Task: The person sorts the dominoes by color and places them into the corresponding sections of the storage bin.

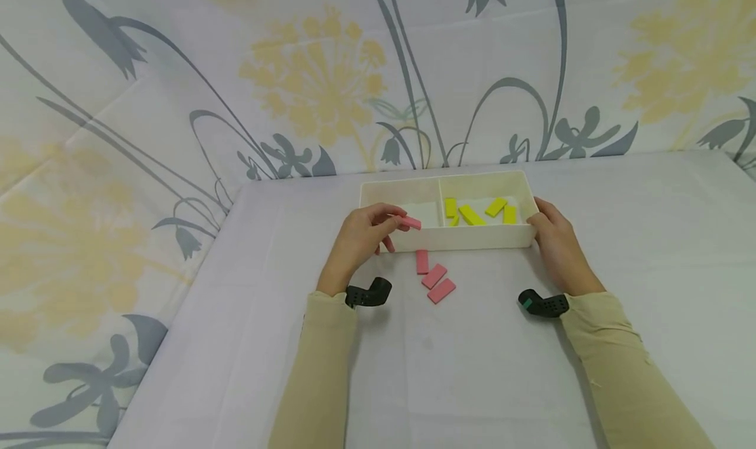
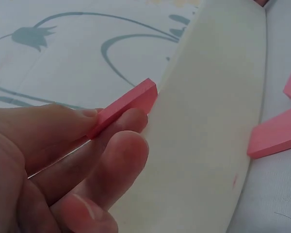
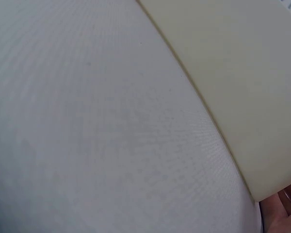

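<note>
My left hand [image 1: 367,234] pinches a pink rectangular block [image 1: 409,222] between thumb and fingers, over the front wall of a white two-compartment box [image 1: 466,239]. In the left wrist view, the pink block [image 2: 126,107] slants up from the fingertips, its far end overlapping the box wall [image 2: 208,107]. My right hand [image 1: 561,247] grips the box at its front right corner, thumb at the rim and fingers along the right side. Only part of that hand [image 3: 286,218] shows in the right wrist view, beside the box corner. Several yellow blocks [image 1: 495,207] lie in the right compartment.
Three pink blocks [image 1: 434,276] lie on the white tablecloth [image 1: 472,370] just in front of the box, the rearmost close to its front wall. Behind the box hangs a flower-patterned cloth [image 1: 354,75], which also covers the left side.
</note>
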The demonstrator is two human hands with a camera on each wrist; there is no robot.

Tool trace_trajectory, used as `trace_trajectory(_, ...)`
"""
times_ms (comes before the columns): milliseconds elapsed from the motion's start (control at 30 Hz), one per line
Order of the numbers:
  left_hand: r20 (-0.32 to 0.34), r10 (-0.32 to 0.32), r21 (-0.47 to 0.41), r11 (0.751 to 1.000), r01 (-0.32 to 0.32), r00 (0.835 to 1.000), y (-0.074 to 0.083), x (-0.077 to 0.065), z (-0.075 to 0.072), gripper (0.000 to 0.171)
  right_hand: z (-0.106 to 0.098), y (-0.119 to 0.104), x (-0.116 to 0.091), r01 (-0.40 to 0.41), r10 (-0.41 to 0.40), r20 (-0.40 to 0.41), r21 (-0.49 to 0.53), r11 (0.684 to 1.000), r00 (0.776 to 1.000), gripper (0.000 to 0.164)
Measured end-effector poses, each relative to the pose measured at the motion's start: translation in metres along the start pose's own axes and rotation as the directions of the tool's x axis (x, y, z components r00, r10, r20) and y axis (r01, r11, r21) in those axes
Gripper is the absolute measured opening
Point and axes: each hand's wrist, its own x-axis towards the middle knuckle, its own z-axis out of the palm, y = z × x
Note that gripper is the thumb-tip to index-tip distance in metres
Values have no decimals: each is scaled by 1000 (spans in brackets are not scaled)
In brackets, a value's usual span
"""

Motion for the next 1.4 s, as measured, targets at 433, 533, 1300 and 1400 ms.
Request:
trace_trajectory(433, -45, -24, -53, 998, 21, 999, -2, 2, 0, 23, 0, -3, -1, -13, 13, 0, 2, 1000, 1000, 53)
trace_trajectory(533, -43, -22, -70, 997, 19, 999, -2, 2, 0, 25, 0, -4, 0, -14, 14, 5, 23, 1000, 1000, 53)
trace_trajectory(1300, 41, -83, -76, 993, 86, 996, -6, 5, 8, 34, 2, -2, 0, -6, 6, 6, 32, 999, 1000, 52)
trace_trajectory(1400, 44, -85, -65, 994, 88, 995, -6, 5, 8, 33, 1, -2, 1, -5, 5, 7, 28, 1000, 1000, 52)
